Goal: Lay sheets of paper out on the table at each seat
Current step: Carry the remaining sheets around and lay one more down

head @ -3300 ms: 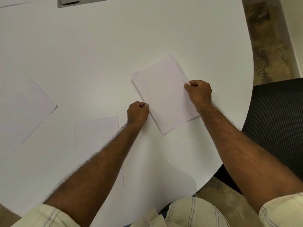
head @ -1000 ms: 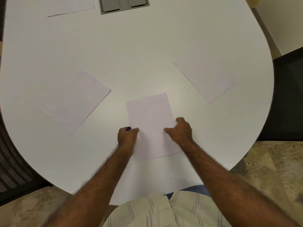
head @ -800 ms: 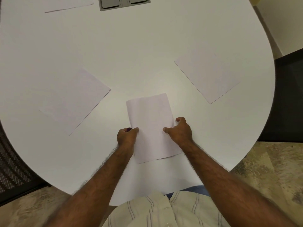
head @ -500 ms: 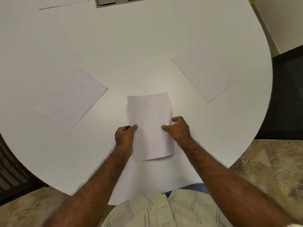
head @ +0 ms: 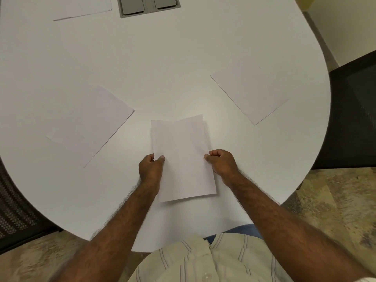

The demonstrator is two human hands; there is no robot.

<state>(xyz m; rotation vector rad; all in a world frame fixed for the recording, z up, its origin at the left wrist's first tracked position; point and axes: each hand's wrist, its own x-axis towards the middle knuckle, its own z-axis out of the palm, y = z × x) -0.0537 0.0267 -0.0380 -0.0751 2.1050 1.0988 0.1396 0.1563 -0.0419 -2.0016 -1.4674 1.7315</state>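
Wearer: a striped pale shirt [head: 213, 259] filled the near edge, with both bare forearms reaching forward over the white rounded desk [head: 183, 58].
Left hand [head: 151, 168]: curled closed, thumb on top, pinching the left edge of the held white paper sheets [head: 183, 157].
Right hand [head: 221, 164]: curled closed likewise, pinching the right edge of the same sheets.
Held sheets: they sat just in front of the wearer, near the desk's front rim; a second edge showed at the far end, so more than one sheet seemed to be in the grip. Whether they were lifted or resting flat could not be told.
Step in hand: probably squaring the small stack or peeling the top sheet for this seat.
Doing it well: slide one sheet free with the thumbs, keep the rest pinched, and lay it straight, square to the desk edge.
Left sheet [head: 89, 125]: a white page lying flat and angled, well apart from the hands.
Right sheet [head: 249, 92]: another white page lying flat and angled toward the dark mesh chair [head: 354, 110].
Far sheet [head: 81, 7]: a page partly cut off at the top edge.
Grey cable hatch [head: 149, 6]: set into the desk, far centre.
Left chair [head: 14, 200]: dark mesh, at the desk's rim.
Obstacles: none lay between the hands and the open surface ahead.
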